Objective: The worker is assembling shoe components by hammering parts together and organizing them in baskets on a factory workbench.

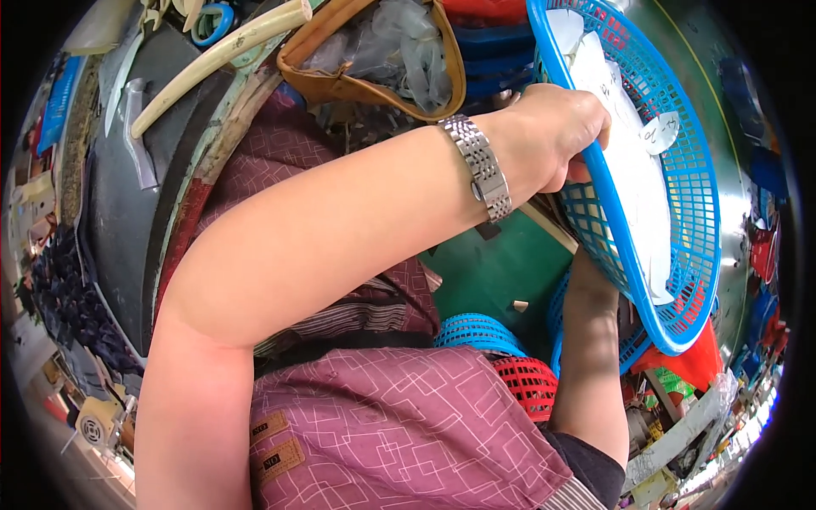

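Observation:
My left hand (552,136) is closed over the near rim of a blue plastic basket (625,246), its arm stretched across my lap from the lower left. The basket is tilted up on its side, with its open mouth facing right. Inside lie white sheets or pieces (625,127), some with dark marks; glare hides their detail. A metal-band watch (480,166) circles my left wrist. My right forearm (592,357) reaches up from the lower right and passes behind the basket, which hides my right hand.
An orange-brown rimmed bag (374,89) holds clear plastic. At the left, a curved pale handle (221,64) and a grey metal tool (138,136) lie by a dark worktop (119,221). Below the basket are a blue basket (480,330) and a red one (525,382) near the green floor (484,263).

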A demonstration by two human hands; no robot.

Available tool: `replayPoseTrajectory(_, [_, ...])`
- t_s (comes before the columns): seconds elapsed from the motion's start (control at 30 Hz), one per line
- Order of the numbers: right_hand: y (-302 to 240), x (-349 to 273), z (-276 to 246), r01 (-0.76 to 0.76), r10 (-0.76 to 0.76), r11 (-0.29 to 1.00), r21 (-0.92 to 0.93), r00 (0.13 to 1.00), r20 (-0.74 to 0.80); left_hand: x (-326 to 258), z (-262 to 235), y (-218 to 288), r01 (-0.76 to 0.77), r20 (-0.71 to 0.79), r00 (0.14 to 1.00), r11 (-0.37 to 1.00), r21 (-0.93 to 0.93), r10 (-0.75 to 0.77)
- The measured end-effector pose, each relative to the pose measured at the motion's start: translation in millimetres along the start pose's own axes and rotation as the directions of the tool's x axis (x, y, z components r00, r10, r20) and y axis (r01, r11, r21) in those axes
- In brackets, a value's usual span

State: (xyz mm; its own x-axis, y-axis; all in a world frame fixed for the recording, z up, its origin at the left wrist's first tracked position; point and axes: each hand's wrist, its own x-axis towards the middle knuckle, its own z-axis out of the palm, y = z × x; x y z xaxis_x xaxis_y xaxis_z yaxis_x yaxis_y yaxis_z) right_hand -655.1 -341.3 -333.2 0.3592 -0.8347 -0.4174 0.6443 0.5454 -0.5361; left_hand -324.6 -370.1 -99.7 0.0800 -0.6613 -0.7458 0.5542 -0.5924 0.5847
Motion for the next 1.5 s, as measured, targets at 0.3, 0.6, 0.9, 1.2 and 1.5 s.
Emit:
replayPoseTrajectory(0.3, [2, 72, 23, 0.114, -0.125, 0.990, -0.079, 0.979, -0.162, -6, 16, 5, 0.039, 0.056, 0.998, 0.997, -0.060, -0.036])
replayPoseTrajectory(0.6, [-51, 40, 11, 0.201, -0.269, 0.952, -0.230, 0.908, -0.320, -9, 13, 2, 0.083, 0.084, 0.994, 0.991, -0.105, -0.075])
replayPoseTrajectory(0.9, [-101, -40, 5, 0.272, -0.414, 0.893, -0.359, 0.809, -0.418, 12, 0, -25, 0.065, 0.108, 0.993, 0.987, -0.145, -0.049])
replayPoseTrajectory(1.2, [-277, -169, 172, 0.005, -0.845, 0.249, -0.969, 0.489, -0.215, 66, -98, -97, 0.104, -0.063, 0.994, 0.968, 0.228, -0.092])
replayPoseTrajectory(1.5, [-51, -97, 411, 0.704, -0.748, -0.495, -0.509, -0.048, 0.662, -101, -145, -32, -0.003, 0.566, 0.823, 0.998, -0.064, 0.039])
